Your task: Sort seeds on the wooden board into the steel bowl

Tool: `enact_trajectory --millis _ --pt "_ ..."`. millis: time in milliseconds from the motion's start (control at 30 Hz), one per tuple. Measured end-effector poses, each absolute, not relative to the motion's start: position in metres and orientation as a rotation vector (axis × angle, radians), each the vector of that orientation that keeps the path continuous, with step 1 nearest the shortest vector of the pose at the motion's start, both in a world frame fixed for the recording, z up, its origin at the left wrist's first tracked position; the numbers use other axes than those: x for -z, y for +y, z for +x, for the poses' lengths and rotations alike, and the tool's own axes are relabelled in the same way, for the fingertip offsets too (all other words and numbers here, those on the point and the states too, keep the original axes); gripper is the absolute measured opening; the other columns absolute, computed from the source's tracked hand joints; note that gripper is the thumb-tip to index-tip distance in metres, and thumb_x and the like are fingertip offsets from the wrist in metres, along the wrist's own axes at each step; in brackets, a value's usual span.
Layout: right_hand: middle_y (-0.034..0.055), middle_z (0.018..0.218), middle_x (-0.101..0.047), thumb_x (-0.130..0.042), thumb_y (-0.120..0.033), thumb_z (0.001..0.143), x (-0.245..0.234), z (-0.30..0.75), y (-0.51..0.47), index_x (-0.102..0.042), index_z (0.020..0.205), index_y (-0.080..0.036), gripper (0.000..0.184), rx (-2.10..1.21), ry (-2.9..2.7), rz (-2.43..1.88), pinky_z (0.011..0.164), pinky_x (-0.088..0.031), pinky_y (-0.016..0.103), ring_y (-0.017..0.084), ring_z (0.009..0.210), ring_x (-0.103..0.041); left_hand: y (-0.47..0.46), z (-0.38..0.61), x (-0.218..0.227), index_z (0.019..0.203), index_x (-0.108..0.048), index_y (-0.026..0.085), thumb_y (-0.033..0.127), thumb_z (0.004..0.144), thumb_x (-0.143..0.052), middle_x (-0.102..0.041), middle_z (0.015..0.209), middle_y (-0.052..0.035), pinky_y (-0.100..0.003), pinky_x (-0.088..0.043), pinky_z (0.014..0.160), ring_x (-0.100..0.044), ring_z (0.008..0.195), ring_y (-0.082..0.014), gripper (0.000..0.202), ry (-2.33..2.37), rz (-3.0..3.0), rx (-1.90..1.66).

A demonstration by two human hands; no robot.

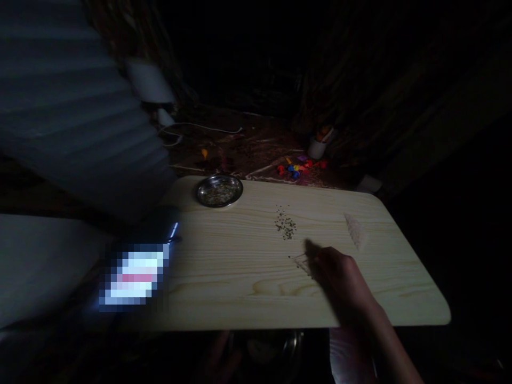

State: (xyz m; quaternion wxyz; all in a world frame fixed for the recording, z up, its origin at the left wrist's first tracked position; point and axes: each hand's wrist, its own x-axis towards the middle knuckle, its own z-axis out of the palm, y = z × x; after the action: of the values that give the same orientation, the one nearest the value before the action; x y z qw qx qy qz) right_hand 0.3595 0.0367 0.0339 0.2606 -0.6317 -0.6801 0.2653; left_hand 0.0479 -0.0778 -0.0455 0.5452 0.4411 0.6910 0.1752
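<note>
While darkness rings the pale table [232, 256], right hand [340, 271] pinches a thin tool [300, 256], left hand's [220, 357] grip unclear.

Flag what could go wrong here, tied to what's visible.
1. Scatter: the right hand is low over the table, close to the loose dark grains; a sideways brush could spread them.
2. Mixing: the pale pile lies unwalled on the same board, so a careless sweep might merge the two.
3. Spill: the metal dish sits near the far edge; a bump could tip it off.
</note>
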Motion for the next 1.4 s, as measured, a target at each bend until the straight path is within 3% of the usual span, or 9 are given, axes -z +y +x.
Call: enact_trajectory --millis 100,167,233,567,833,1000,1167,1400 --pt "0.0063 0.080 -0.071 -0.050 -0.037 0.092 -0.033 0.347 0.031 -0.065 0.093 -0.017 0.025 -0.687 -1.825 -1.724 0.062 -0.043 0.025 0.017 0.068 -0.062 -0.081 0.056 0.048 0.131 -0.050 0.009 0.032 0.084 -0.051 -0.047 0.143 -0.0178 -0.049 -0.026 0.114 -0.039 0.135 -0.0308 0.053 1.671 1.026 -0.420" --pt "0.0072 0.079 -0.071 -0.049 -0.037 0.091 -0.031 0.339 0.029 -0.066 0.093 -0.017 0.026 -0.669 -1.806 -1.736 0.061 -0.043 0.025 0.017 0.067 -0.063 -0.081 0.061 0.043 0.139 -0.038 -0.001 0.032 0.082 -0.041 -0.034 0.151 -0.0225 -0.048 -0.013 0.118 -0.026 0.142 -0.0338 0.066 1.666 1.003 -0.418" --pt "0.0087 0.079 -0.072 -0.049 -0.037 0.091 -0.029 0.331 0.028 -0.067 0.093 -0.016 0.028 -0.661 -1.782 -1.738 0.062 -0.044 0.026 0.018 0.067 -0.064 -0.081 0.065 0.036 0.142 -0.027 -0.010 0.033 0.081 -0.034 -0.026 0.152 -0.0269 -0.051 -0.008 0.117 -0.020 0.143 -0.0366 0.075 1.637 0.974 -0.406" --pt "0.0100 0.085 -0.073 -0.053 -0.049 0.088 -0.022 0.351 0.017 -0.065 0.093 -0.016 0.035 -0.688 -1.655 -1.728 0.065 -0.051 0.028 0.021 0.076 -0.068 -0.086 0.069 0.040 0.142 -0.031 -0.008 0.041 0.075 -0.038 -0.034 0.150 -0.0230 -0.049 -0.016 0.117 -0.028 0.141 -0.0350 0.084 1.601 0.992 -0.422" --pt "0.0102 0.087 -0.074 -0.053 -0.047 0.088 -0.019 0.363 -0.019 -0.065 0.094 -0.018 0.032 -0.702 -1.640 -1.830 0.064 -0.051 0.028 0.023 0.078 -0.070 -0.093 0.063 0.054 0.142 -0.028 -0.013 0.043 0.075 -0.038 -0.026 0.152 -0.0258 -0.049 -0.016 0.117 -0.024 0.142 -0.0356 0.088 1.582 1.040 -0.426" --pt "0.0092 0.082 -0.072 -0.051 -0.049 0.090 -0.016 0.341 -0.026 -0.064 0.095 -0.018 0.035 -0.755 -1.632 -1.808 0.063 -0.052 0.028 0.023 0.079 -0.069 -0.090 0.063 0.047 0.141 -0.033 -0.009 0.042 0.074 -0.041 -0.035 0.149 -0.0231 -0.048 -0.018 0.117 -0.031 0.140 -0.0337 0.085 1.613 1.018 -0.428" --pt "0.0083 0.079 -0.071 -0.050 -0.047 0.091 -0.015 0.324 -0.024 -0.062 0.093 -0.018 0.031 -0.770 -1.668 -1.786 0.061 -0.049 0.028 0.022 0.072 -0.068 -0.086 0.065 0.035 0.142 -0.031 -0.009 0.039 0.074 -0.039 -0.034 0.150 -0.0208 -0.043 -0.024 0.116 -0.032 0.140 -0.0312 0.084 1.611 1.037 -0.386" --pt "0.0058 0.075 -0.071 -0.050 -0.043 0.092 -0.021 0.306 -0.019 -0.061 0.089 -0.019 0.026 -0.784 -1.724 -1.773 0.057 -0.045 0.026 0.019 0.065 -0.066 -0.085 0.058 0.025 0.140 -0.043 0.005 0.033 0.075 -0.050 -0.042 0.146 -0.0138 -0.040 -0.029 0.115 -0.038 0.137 -0.0264 0.071 1.652 0.951 -0.438"
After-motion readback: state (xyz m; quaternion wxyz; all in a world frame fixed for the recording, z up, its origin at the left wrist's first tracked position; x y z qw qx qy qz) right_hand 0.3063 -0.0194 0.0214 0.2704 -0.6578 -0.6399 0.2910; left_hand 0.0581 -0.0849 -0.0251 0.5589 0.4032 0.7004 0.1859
